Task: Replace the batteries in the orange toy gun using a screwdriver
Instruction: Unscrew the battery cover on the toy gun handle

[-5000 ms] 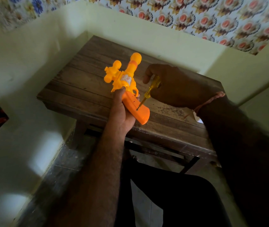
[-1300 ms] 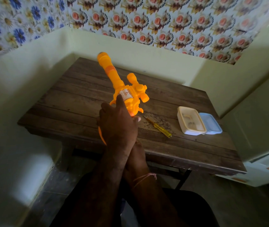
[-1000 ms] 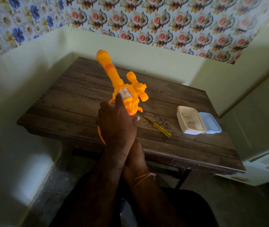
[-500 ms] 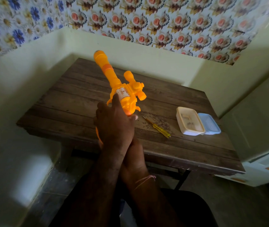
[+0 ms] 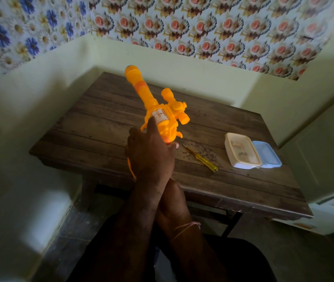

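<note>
The head view shows two arms crossing close to the body, above dark trousers. The right hand (image 5: 172,197) sits low, tucked under the left arm, and most of it is hidden, so I cannot tell how its fingers lie. A thin pink thread (image 5: 184,227) goes round its wrist. The left hand (image 5: 151,153) is just above and in front of the right one. Its fingers are wrapped round the handle of the orange toy gun (image 5: 160,110), with one finger laid straight up along the gun's body, touching a small pale sticker there. The gun is held up in the air over the counter (image 5: 101,127), and its long barrel points up and away to the left.

Just right of the left hand, a small screwdriver (image 5: 201,158) with a yellow see-through handle lies flat on the wooden counter. No hand touches it. Farther right sits a pale plastic box (image 5: 241,151), open, with a few tiny bits inside that are too small to make out. Its blue lid (image 5: 266,154) lies touching the box on the far right side.

Behind the counter is a yellow wall with flowery paper (image 5: 202,33) higher up.
</note>
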